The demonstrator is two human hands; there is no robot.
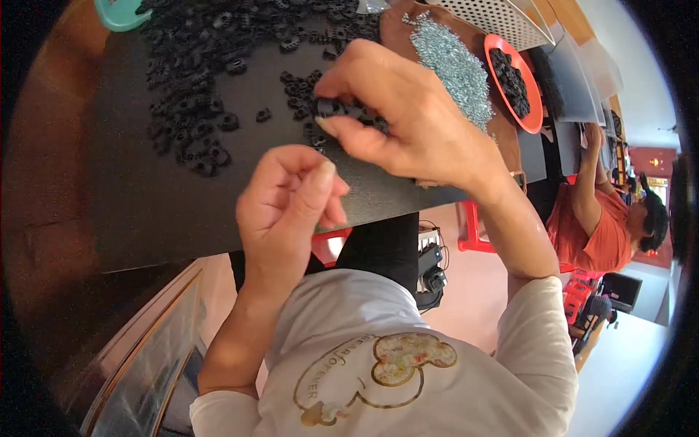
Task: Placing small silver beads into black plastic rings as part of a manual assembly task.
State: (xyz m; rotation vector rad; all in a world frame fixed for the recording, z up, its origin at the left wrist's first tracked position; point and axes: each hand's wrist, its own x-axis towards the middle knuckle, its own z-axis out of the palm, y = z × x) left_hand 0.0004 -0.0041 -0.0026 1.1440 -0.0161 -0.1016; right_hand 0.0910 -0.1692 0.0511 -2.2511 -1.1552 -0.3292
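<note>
A: Here, your right hand [408,109] is shown over the black tabletop [145,197], thumb and fingertips [328,125] pinched shut on a short row of small black parts [348,109] at the edge of the loose heap [196,80]. Your left hand [287,200] hangs just below it, fingers curled together; whether anything sits between them cannot be told.

B: How will the pieces handle?

A: Judged from their look, each is light, stiff and matt, probably moulded plastic or rubber, unlikely to break. Being tiny, they may roll or slip from a loose pinch. Take each by its outer rim, thumb against forefinger, as your right hand does now.

B: And their direction?

A: The held row runs roughly left to right across the view, its long axis along the line from thumb tip toward palm. Which way each single piece faces is too small to tell.

B: What surrounds them?

A: A drift of small silvery screws [455,65] lies to the right, beside a red tray [534,122] holding more black parts. Another person in an orange shirt [593,226] sits at the far right.
</note>
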